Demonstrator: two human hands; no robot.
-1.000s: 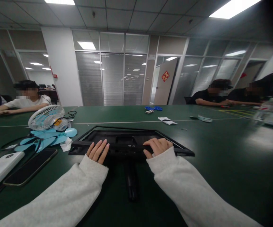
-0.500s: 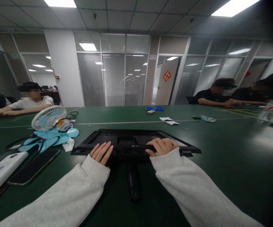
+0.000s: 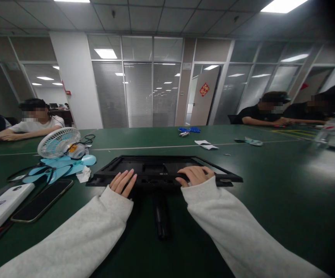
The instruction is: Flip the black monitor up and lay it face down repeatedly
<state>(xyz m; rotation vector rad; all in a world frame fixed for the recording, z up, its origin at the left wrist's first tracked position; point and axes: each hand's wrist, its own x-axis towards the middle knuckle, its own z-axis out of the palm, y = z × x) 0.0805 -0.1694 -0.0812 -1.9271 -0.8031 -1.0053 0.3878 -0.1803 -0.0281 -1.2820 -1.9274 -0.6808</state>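
Observation:
A black LG computer monitor [image 3: 150,178] lies tipped back on the table, its lower edge towards me. Its black stand neck [image 3: 160,220] juts out below that edge, pointing at me. On the left part of the lower edge rests my left hand [image 3: 123,183], fingers stretched out and slightly apart; its thumb is hidden. My right hand [image 3: 195,175] is closed over the same edge, right of the logo, with the fingers bent across the frame and the thumb at the near side.
Left of the monitor are a white fan [image 3: 60,143], light-blue fan blades [image 3: 63,168], a crumpled tissue [image 3: 84,174], a dark phone [image 3: 42,200] and a white power bank [image 3: 6,206]. Beyond lie papers [image 3: 206,144] and blue gloves [image 3: 189,129]. Several people sit around the green table [image 3: 271,200].
The view has tipped down slightly, so everything sits a little higher in the picture. Both hands stay at the same places on the monitor's edge.

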